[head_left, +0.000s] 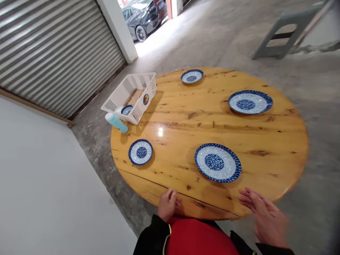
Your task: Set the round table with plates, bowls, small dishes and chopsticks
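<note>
My left hand (168, 204), loosely curled with its fingers folded in, rests at the near edge of the round wooden table (172, 159); nothing shows in it. My right hand (267, 216), slightly blurred, is over the near right edge with fingers stretched out and nothing in it. The closest plate to it is a blue-and-white plate (217, 162), lying just beyond, not touched. Another blue-and-white plate (140, 152) lies at the left. Farther off are a plate (250, 102) at the right and one (192, 76) at the far edge.
A white plastic basket (150, 88) at the table's left edge holds a blue-and-white bowl (126, 109) and bamboo-coloured sticks. Beside it stands a light-blue bottle (117, 122). A grey stool (288, 30) is on the concrete floor, and a car (145, 17) is parked outside.
</note>
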The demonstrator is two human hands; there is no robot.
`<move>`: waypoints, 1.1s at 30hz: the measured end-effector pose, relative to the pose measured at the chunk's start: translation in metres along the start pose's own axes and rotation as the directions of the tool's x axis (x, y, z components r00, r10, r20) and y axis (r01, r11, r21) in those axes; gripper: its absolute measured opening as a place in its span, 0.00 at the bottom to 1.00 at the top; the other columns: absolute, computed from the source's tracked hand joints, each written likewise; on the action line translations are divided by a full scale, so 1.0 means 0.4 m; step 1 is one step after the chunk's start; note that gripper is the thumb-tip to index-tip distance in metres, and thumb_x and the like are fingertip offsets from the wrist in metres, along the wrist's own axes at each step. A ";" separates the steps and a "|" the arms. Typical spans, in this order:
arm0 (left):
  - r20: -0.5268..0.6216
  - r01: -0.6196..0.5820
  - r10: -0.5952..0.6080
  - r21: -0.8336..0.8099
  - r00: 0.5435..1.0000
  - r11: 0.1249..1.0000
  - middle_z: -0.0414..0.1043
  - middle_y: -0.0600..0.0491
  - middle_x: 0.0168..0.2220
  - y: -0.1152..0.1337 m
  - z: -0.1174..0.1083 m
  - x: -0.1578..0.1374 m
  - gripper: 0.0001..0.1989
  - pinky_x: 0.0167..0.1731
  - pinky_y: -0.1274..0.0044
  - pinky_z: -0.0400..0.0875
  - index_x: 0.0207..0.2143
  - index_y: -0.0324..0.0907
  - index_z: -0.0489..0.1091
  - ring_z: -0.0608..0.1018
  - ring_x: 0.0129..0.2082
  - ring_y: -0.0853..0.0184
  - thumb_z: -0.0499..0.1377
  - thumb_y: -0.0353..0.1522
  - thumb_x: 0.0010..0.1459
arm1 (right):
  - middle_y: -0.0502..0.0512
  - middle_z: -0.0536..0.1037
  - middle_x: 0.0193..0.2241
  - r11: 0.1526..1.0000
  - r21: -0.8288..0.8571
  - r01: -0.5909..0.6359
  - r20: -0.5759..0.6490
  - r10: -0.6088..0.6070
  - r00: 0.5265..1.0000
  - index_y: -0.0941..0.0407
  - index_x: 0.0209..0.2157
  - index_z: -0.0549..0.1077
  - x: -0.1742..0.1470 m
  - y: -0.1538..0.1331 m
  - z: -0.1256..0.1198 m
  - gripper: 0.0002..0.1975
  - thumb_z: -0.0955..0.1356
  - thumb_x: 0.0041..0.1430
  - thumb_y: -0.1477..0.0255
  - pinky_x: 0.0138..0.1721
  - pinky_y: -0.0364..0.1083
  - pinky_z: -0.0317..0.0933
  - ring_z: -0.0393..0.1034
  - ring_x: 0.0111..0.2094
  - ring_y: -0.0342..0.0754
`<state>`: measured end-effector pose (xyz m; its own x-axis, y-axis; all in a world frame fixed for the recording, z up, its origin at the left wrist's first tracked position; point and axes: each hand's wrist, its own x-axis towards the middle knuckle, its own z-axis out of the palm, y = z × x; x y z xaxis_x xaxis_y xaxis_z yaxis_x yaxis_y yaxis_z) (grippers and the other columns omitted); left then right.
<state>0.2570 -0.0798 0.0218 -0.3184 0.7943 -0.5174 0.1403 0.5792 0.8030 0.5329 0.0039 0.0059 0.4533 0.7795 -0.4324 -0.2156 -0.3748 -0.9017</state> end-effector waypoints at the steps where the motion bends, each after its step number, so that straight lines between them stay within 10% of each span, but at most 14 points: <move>1: 0.080 -0.058 0.054 0.058 0.995 0.997 0.74 0.54 0.25 0.007 0.015 0.010 0.21 0.26 0.76 0.70 0.29 0.45 0.67 0.75 0.22 0.68 0.54 0.52 0.60 | 0.55 0.81 0.30 1.000 -0.006 0.002 -0.053 -0.002 0.999 0.52 0.33 0.79 -0.015 0.008 -0.025 0.22 0.76 0.41 0.52 0.24 0.45 0.71 0.74 0.25 0.48; 9: 0.281 -0.335 0.271 0.213 0.921 0.918 0.75 0.53 0.28 0.036 0.087 0.073 0.15 0.35 0.75 0.70 0.35 0.45 0.69 0.77 0.27 0.66 0.48 0.42 0.67 | 0.60 0.81 0.27 0.983 -0.026 -0.180 -0.133 0.175 0.975 0.58 0.33 0.79 -0.200 0.039 -0.094 0.30 0.78 0.35 0.48 0.24 0.46 0.70 0.74 0.24 0.50; 17: 0.417 -0.440 0.300 0.296 0.858 0.848 0.76 0.51 0.29 0.085 0.232 0.000 0.15 0.33 0.75 0.67 0.33 0.45 0.69 0.77 0.27 0.66 0.48 0.40 0.68 | 0.59 0.81 0.28 0.989 0.047 -0.140 -0.053 0.143 0.988 0.59 0.35 0.80 -0.107 -0.020 -0.173 0.32 0.79 0.36 0.47 0.25 0.44 0.69 0.74 0.24 0.47; 28: 0.364 -0.229 0.160 0.155 0.918 0.961 0.75 0.54 0.27 0.216 0.829 -0.100 0.12 0.25 0.79 0.65 0.32 0.43 0.69 0.76 0.22 0.69 0.49 0.38 0.63 | 0.58 0.83 0.31 0.996 -0.025 -0.081 -0.042 0.080 0.996 0.54 0.36 0.80 0.239 -0.131 -0.717 0.23 0.77 0.43 0.51 0.26 0.48 0.74 0.77 0.27 0.52; 33: 0.404 -0.319 0.211 0.224 0.890 0.921 0.75 0.56 0.25 0.305 1.001 -0.129 0.11 0.28 0.80 0.66 0.30 0.43 0.69 0.76 0.23 0.71 0.50 0.34 0.61 | 0.58 0.82 0.31 0.999 -0.035 -0.035 -0.127 0.031 0.991 0.51 0.34 0.79 0.388 -0.152 -0.954 0.19 0.76 0.45 0.52 0.26 0.52 0.75 0.77 0.27 0.55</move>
<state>0.6659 0.0232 0.0280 0.1253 0.9030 -0.4111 0.4405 0.3206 0.8385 0.9465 -0.0439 -0.0055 0.5525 0.6977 -0.4560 -0.2010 -0.4195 -0.8852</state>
